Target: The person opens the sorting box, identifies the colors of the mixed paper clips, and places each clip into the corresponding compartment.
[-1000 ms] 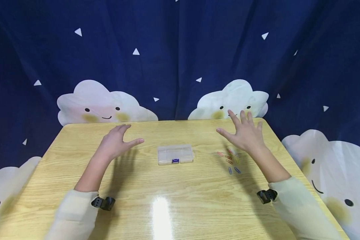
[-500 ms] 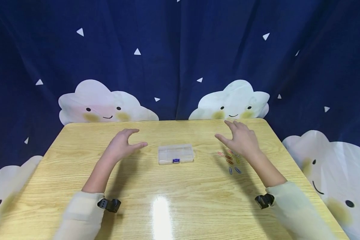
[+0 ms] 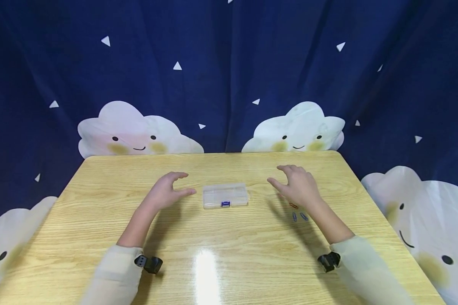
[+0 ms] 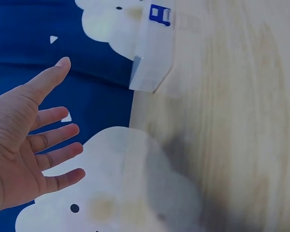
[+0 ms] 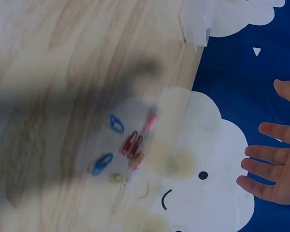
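Note:
A clear plastic box [image 3: 225,195] with a blue latch [image 3: 225,204] lies flat on the table between my hands, its lid down. To its left, my left hand [image 3: 167,192] hovers with thumb and fingers spread apart, holding nothing. On the other side my right hand [image 3: 297,184] hangs in the air, fingers loosely bent and nothing in them. It hides part of a group of paper clips in the head view. In the right wrist view the paper clips show in full: blue ones [image 5: 102,163], red ones [image 5: 130,143], a pink one [image 5: 150,122] and a yellowish one [image 5: 117,178].
The wooden table [image 3: 168,254] reaches back to a dark blue curtain [image 3: 198,63] printed with white clouds and triangles. Each wrist carries a black strapped-on camera [image 3: 149,263]. A bright reflection lies on the table's near part.
Both hands have moved inward and lower, toward the box. The right hand's fingers, widely spread before, are now more bent, and it covers more of the paper clips. The box stays put.

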Demonstrator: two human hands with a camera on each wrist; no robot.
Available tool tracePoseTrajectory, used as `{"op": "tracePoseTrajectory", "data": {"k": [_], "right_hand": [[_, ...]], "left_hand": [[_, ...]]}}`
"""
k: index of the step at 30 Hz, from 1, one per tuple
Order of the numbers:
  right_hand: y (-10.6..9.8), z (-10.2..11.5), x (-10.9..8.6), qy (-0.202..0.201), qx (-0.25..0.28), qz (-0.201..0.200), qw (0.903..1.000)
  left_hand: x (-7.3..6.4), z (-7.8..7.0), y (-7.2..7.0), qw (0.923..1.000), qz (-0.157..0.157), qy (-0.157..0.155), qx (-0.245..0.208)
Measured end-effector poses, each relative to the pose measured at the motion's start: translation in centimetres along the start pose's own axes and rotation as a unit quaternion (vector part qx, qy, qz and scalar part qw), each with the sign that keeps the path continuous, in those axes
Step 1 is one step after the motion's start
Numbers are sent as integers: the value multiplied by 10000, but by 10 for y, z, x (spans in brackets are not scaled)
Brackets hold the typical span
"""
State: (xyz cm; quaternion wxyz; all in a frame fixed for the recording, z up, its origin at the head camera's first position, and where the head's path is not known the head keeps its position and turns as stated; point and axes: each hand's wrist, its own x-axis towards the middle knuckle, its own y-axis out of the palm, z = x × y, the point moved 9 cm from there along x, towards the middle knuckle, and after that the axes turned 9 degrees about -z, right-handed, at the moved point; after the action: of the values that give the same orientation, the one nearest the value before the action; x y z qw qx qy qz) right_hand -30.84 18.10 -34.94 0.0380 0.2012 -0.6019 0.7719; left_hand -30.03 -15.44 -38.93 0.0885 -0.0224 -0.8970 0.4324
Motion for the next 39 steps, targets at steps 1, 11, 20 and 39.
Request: {"op": "tracePoseTrajectory", "data": {"k": [1, 11, 20, 39], "right_hand": [[1, 1, -1, -17, 28, -16, 10000], [14, 16, -8, -114, 409, -131, 9990], [30, 24, -13, -170, 533, 28, 9984], [49, 47, -18, -542, 766, -43, 9956]], "left_hand": [[0, 1, 3, 10000, 24, -11, -37], [-2, 7, 24, 9995, 157, 1, -273], [-4, 5, 38, 9991, 254, 61, -340], [3, 2, 62, 9983, 487, 22, -331]]}}
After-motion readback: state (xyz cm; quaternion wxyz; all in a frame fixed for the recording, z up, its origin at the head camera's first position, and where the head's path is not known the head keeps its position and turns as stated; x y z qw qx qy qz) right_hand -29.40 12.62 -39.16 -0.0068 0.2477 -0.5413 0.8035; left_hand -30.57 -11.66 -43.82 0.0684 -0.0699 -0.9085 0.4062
